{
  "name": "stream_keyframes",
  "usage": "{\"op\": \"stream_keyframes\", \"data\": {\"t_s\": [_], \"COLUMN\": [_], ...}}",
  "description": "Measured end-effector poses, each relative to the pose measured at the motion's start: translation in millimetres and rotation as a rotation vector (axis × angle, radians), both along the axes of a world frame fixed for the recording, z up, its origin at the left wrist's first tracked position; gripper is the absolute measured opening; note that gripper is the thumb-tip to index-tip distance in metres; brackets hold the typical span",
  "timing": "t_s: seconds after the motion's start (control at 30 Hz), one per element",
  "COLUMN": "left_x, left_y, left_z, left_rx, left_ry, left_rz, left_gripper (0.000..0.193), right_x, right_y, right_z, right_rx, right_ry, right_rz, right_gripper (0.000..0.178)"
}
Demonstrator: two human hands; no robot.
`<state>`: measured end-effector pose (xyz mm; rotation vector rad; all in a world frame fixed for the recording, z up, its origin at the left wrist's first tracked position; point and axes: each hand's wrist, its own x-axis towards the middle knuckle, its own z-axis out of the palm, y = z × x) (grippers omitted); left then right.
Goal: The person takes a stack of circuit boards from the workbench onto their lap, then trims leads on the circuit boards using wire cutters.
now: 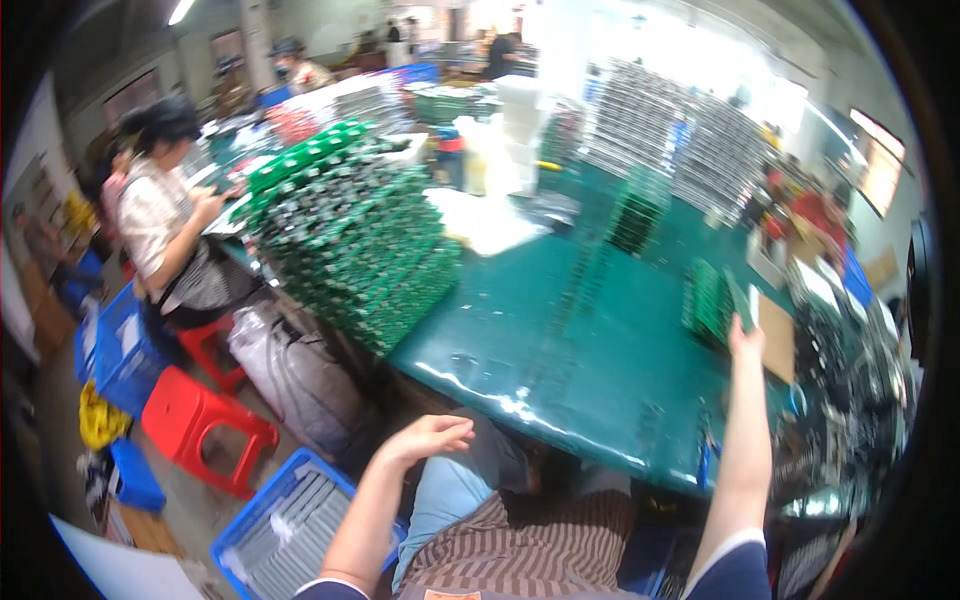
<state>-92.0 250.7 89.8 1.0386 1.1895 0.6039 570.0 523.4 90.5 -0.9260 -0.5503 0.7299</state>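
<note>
My right hand (747, 342) reaches out over the right side of the green table, its fingers closed on the near end of a thin green board (739, 302). That board stands on edge beside a short row of upright green boards (704, 300). A brown cardboard sheet (777, 335) lies just right of the hand. My left hand (436, 438) hovers above my lap, off the table's front edge, with its fingers loosely stretched and nothing in them.
A tall stack of green boards (350, 240) stands at the table's (500, 340) left. Another green stack (637, 212) sits farther back. Dark, glossy parts (850, 350) crowd the right. A red stool (200, 420) and a blue crate (290, 530) stand lower left. A person (170, 210) works beyond.
</note>
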Motion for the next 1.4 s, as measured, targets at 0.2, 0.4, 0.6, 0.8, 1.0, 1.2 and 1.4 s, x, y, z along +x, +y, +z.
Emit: {"op": "stream_keyframes", "data": {"t_s": [0.2, 0.4, 0.6, 0.8, 1.0, 1.2, 1.4], "left_x": [-146, -236, -279, -283, -255, -234, -226], "left_y": [-26, 74, 167, 193, 200, 203, 198], "left_z": [172, 288, 321, 312, 305, 303, 313], "left_rx": [0.76, 1.028, 0.442, 0.223, 0.256, 0.481, 0.709], "left_ry": [-0.027, 0.216, 0.097, -0.169, 0.04, 0.521, 0.865], "left_rz": [0.574, 0.805, 0.696, 0.29, 0.392, 0.46, 0.295], "left_gripper": [0.033, 0.057, 0.1, 0.085, 0.056, 0.04, 0.059], "right_x": [34, -154, -464, -610, -645, -649, -645], "right_y": [-46, -70, -97, -81, -79, -66, -56], "right_z": [39, 83, 183, 210, 218, 213, 219], "right_rx": [0.052, 0.009, -0.493, -0.479, -0.545, -0.579, -0.648], "right_ry": [0.644, 0.475, -0.189, 0.002, -0.022, 0.033, -0.131], "right_rz": [0.147, 0.701, 1.28, 1.252, 1.099, 1.043, 1.19], "right_gripper": [0.049, 0.031, 0.042, 0.079, 0.085, 0.073, 0.06]}}
